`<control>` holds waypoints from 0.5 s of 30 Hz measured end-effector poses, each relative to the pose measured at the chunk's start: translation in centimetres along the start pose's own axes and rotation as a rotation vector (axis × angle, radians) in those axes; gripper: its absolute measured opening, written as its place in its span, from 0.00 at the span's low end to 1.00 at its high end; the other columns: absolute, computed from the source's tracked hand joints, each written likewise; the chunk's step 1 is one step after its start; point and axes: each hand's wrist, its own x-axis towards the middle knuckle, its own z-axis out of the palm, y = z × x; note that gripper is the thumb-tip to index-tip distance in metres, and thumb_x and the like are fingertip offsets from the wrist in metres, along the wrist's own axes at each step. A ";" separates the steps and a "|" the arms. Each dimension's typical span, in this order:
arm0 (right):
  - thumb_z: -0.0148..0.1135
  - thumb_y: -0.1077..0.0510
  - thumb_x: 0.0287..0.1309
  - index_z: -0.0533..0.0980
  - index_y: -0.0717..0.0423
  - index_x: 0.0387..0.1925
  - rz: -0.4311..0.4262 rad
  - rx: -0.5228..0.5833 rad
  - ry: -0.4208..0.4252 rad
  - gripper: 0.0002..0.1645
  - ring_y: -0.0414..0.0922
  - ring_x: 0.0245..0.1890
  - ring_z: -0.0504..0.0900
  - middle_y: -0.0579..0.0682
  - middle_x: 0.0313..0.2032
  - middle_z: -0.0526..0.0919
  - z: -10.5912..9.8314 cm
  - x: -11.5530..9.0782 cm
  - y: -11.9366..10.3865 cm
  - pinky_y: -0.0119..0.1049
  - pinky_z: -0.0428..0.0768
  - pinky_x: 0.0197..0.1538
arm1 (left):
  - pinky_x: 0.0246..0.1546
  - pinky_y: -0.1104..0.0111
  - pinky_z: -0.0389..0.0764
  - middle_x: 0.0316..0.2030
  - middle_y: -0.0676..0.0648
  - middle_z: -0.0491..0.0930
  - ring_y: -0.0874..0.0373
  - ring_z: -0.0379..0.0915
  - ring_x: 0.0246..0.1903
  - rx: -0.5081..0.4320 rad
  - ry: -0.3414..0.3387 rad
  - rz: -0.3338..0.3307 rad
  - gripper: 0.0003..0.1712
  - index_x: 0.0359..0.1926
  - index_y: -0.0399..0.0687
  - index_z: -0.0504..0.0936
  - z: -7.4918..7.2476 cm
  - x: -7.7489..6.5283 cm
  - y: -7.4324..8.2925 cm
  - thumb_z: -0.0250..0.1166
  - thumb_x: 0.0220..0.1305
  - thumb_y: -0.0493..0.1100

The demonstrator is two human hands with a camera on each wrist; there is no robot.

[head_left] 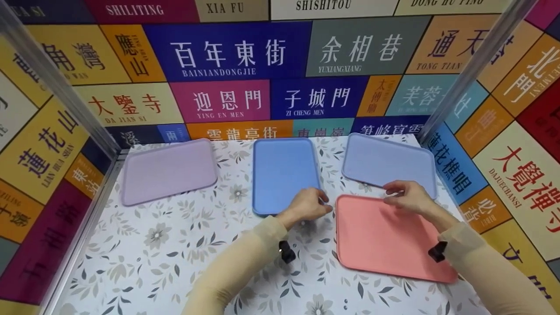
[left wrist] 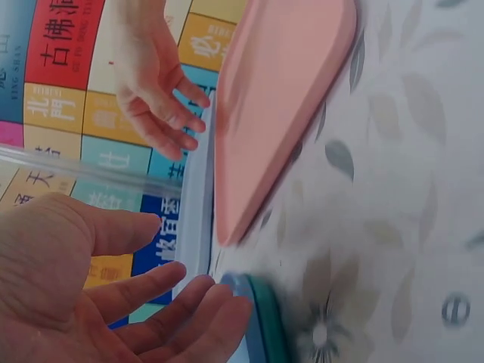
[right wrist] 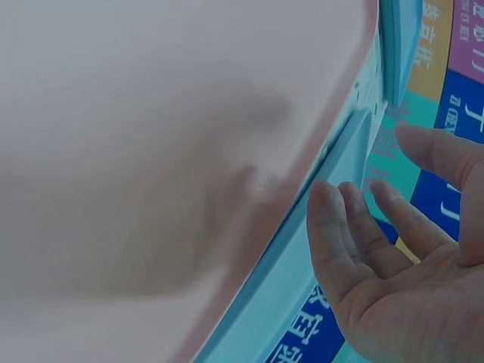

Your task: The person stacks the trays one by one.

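Sign-covered wall (head_left: 227,52), floral counter (head_left: 131,245). Left hand (head_left: 306,204) by the blue tray (head_left: 282,170), right hand (head_left: 411,197) over the coral tray (head_left: 380,245) at counter right; both loosely spread, empty. I'd watch clearance: a low right sweep could shove coral into the periwinkle tray (head_left: 389,159).

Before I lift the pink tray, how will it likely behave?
The pink tray is probably stiff, given its flat shape and raised rim. Broad and low, it would likely slide rather than roll. Its thin profile suggests light weight.
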 end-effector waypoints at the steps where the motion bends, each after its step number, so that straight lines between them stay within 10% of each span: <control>1: 0.72 0.59 0.74 0.76 0.72 0.72 0.002 -0.001 0.004 0.33 0.63 0.59 0.90 0.77 0.65 0.83 -0.2 -0.1 0.2 0.31 0.91 0.44 | 0.44 0.66 0.89 0.44 0.51 0.93 0.59 0.86 0.41 -0.009 -0.014 -0.005 0.17 0.51 0.51 0.93 0.0 -0.5 0.6 0.78 0.65 0.52; 15: 0.71 0.53 0.76 0.80 0.69 0.69 0.103 -0.067 0.016 0.31 0.58 0.58 0.88 0.77 0.67 0.83 -3.5 -3.3 3.5 0.27 0.86 0.45 | 0.41 0.70 0.86 0.39 0.56 0.91 0.62 0.85 0.38 0.013 -0.087 0.015 0.19 0.55 0.56 0.91 3.6 -0.9 1.3 0.79 0.64 0.51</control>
